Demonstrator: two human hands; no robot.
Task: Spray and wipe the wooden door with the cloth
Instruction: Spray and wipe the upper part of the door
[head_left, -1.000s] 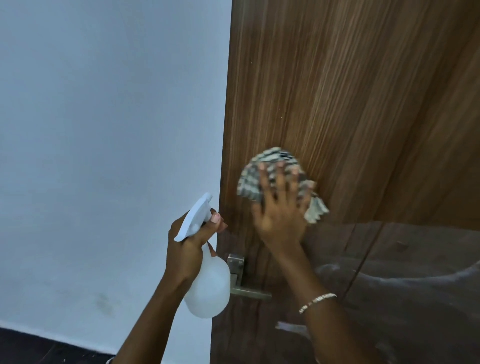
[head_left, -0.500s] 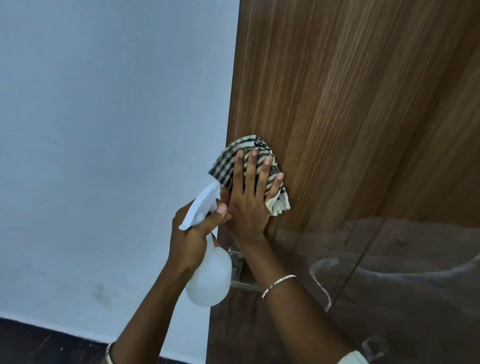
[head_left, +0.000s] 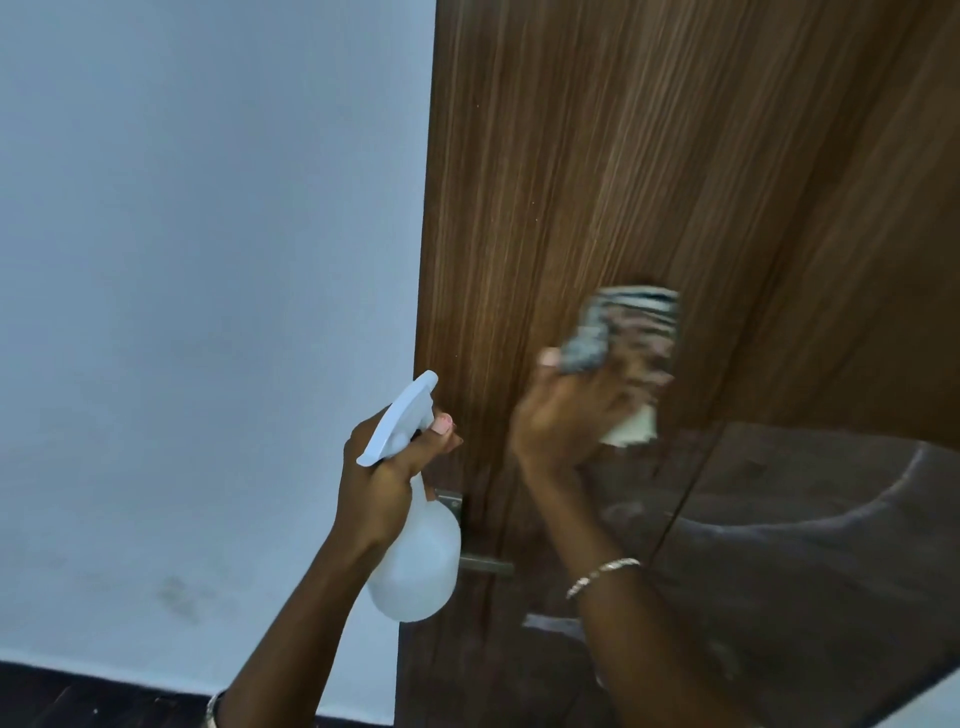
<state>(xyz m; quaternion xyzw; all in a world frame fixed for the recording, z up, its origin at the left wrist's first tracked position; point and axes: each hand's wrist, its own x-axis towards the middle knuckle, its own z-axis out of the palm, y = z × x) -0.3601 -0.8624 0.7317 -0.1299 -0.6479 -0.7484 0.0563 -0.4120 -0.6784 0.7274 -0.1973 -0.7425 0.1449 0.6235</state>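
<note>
Head view. We look along a wooden door (head_left: 649, 182) whose vertical grain fills the right half of the field. A pale wall (head_left: 208, 260) fills the left half, with a strip of dark floor (head_left: 78, 696) at the bottom left.

The left hand (head_left: 379, 467) is curled round the neck of a white spray bottle (head_left: 415, 566). The thumb wraps the front just under the spray head. The bottle is held upright, clear of the door, at the door's left edge, and its round body hides part of the metal handle (head_left: 483, 564).

The right hand (head_left: 566, 415) is raised against the door face, right of and above the bottle, with the checked cloth (head_left: 628, 322) between it and the wood. The cloth lies on the middle of the door, above the handle and well in from the left edge. The thumb sits at the cloth's lower left edge, and the fingers reach up over the cloth. Both hand and cloth are smeared by motion blur, so we cannot tell whether the fingers lie flat or grip the fabric.

A bracelet (head_left: 602, 571) circles the right wrist. The lower part of the door, below the cloth, appears darker and glossy.
</note>
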